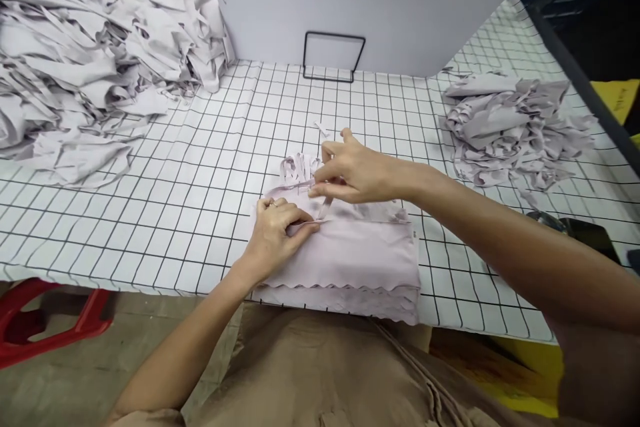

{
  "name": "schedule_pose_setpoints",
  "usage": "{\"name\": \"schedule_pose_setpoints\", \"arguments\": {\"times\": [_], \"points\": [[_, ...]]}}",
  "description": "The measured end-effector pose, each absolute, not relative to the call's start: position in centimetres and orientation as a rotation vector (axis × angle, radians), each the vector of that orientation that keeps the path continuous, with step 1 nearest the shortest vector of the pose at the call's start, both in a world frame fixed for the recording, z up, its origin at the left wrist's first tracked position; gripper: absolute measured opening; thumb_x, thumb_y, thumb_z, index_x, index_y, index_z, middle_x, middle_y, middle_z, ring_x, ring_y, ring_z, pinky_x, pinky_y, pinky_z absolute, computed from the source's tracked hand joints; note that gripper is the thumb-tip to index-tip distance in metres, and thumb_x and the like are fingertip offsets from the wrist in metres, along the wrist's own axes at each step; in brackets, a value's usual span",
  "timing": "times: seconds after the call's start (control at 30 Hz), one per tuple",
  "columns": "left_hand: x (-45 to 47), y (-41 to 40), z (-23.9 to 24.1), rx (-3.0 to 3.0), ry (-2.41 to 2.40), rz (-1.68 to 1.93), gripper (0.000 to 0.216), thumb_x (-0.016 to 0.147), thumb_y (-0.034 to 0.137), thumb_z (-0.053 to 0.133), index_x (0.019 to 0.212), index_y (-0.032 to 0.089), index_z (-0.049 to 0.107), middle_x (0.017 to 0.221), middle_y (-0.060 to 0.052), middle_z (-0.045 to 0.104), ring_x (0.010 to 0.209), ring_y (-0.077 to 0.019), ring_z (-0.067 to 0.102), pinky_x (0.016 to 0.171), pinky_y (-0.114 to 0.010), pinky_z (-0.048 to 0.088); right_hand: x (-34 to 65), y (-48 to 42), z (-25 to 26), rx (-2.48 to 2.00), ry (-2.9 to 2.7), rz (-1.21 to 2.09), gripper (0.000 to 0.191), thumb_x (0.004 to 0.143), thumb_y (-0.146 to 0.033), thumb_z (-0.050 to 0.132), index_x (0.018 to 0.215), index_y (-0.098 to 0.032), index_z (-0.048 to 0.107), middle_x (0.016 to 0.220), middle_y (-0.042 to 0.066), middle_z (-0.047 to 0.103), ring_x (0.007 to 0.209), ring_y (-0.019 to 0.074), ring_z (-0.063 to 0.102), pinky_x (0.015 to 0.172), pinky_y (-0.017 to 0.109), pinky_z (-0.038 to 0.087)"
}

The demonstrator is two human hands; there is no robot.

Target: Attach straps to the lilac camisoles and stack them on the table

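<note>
A pale pink piece of fabric (350, 250) with a scalloped lower edge lies on a stack of similar pieces (345, 300) at the table's front edge. My left hand (277, 230) is closed over its left part, thumb and fingers pinching the folded seam. Just above, my right hand (350, 170) hovers close to the fabric with curled fingers drawn together. Whatever those fingers hold is too small or hidden to name. Gathered, ruffled fabric (300, 167) shows beyond the seam, by the right fingertips.
A big heap of pale fabric pieces (100, 47) covers the back left. Another pile (505, 127) lies at right, near a dark object (590, 237). A black wire stand (329, 79) stands before a grey-white panel (380, 0). A red stool (60, 327) is below left.
</note>
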State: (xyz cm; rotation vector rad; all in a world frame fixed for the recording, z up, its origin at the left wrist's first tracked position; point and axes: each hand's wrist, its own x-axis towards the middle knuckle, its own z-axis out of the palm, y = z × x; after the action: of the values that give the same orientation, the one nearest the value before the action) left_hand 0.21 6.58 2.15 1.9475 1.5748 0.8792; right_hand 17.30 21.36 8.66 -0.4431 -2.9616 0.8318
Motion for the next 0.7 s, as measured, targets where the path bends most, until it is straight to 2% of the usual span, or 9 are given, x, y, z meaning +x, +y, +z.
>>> {"name": "schedule_pose_setpoints", "arguments": {"times": [0.13, 0.33, 0.4, 0.47, 0.53, 0.6, 0.7], "points": [[-1.7, 6.6, 3.5, 1.933, 1.569, 0.785, 0.018, 0.093, 0.037, 0.066, 0.086, 0.021, 0.068, 0.087, 0.0, 0.076, 0.083, -0.0205, 0.063, 0.096, -0.045, 0.03, 14.4, 23.3, 10.1, -0.568, -2.848, 0.933, 0.05, 0.101, -0.048, 0.047, 0.064, -0.019, 0.065, 0.06, 0.0, 0.047, 0.08, 0.0182, 0.046, 0.108, 0.061, 0.023], [-4.0, 7.2, 3.2, 1.981, 1.622, 0.634, 0.013, 0.092, 0.034, 0.068, 0.088, 0.022, 0.066, 0.085, 0.002, 0.071, 0.082, -0.0186, 0.059, 0.099, -0.045, 0.028, 10.7, 24.9, 8.3, -0.8, -2.832, 0.949, 0.04, 0.096, -0.032, 0.054, 0.06, -0.017, 0.059, 0.06, 0.0, 0.054, 0.066, 0.0136, 0.047, 0.087, 0.041, 0.038], [-4.4, 7.3, 2.9, 2.016, 1.662, 0.641, 0.007, 0.091, 0.029, 0.069, 0.091, 0.022, 0.066, 0.088, 0.001, 0.068, 0.086, -0.0194, 0.059, 0.098, -0.045, 0.03, 10.7, 24.8, 7.4, -0.86, -2.782, 0.954, 0.026, 0.093, -0.028, 0.058, 0.07, -0.017, 0.065, 0.074, 0.003, 0.062, 0.074, 0.0161, 0.053, 0.082, 0.037, 0.04], [-4.7, 6.8, 2.9, 2.072, 1.757, 0.732, 0.01, 0.089, 0.027, 0.07, 0.098, 0.022, 0.067, 0.097, -0.002, 0.065, 0.095, -0.0226, 0.059, 0.098, -0.046, 0.032, 12.2, 24.0, 6.9, -0.869, -2.655, 0.89, 0.011, 0.089, -0.026, 0.061, 0.09, -0.019, 0.07, 0.097, 0.007, 0.065, 0.093, 0.0209, 0.057, 0.083, 0.036, 0.041], [-5.0, 5.6, 3.1, 2.115, 1.841, 0.869, 0.015, 0.089, 0.029, 0.07, 0.101, 0.022, 0.067, 0.101, -0.005, 0.062, 0.101, -0.025, 0.058, 0.096, -0.046, 0.034, 15.4, 22.1, 6.9, -0.89, -2.508, 0.754, 0.015, 0.09, -0.026, 0.06, 0.101, -0.02, 0.068, 0.107, 0.008, 0.065, 0.102, 0.0231, 0.056, 0.087, 0.038, 0.042], [-5.1, 3.8, 3.3, 2.118, 1.849, 0.965, 0.013, 0.09, 0.031, 0.068, 0.098, 0.022, 0.065, 0.098, -0.004, 0.061, 0.096, -0.0235, 0.06, 0.092, -0.042, 0.038, 20.0, 19.3, 7.3, -0.987, -2.431, 0.596, 0.014, 0.094, -0.028, 0.055, 0.093, -0.021, 0.067, 0.093, 0.006, 0.067, 0.092, 0.0222, 0.056, 0.086, 0.04, 0.041], [-4.8, 1.0, 2.8, 2.039, 1.811, 0.957, 0.017, 0.091, 0.033, 0.068, 0.102, 0.022, 0.062, 0.093, -0.003, 0.061, 0.087, -0.0197, 0.06, 0.082, -0.034, 0.045, 26.9, 14.3, 7.3, -1.335, -2.38, 0.373, 0.031, 0.096, -0.038, 0.055, 0.07, -0.021, 0.06, 0.069, 0.004, 0.063, 0.077, 0.0224, 0.054, 0.082, 0.042, 0.039]]}}
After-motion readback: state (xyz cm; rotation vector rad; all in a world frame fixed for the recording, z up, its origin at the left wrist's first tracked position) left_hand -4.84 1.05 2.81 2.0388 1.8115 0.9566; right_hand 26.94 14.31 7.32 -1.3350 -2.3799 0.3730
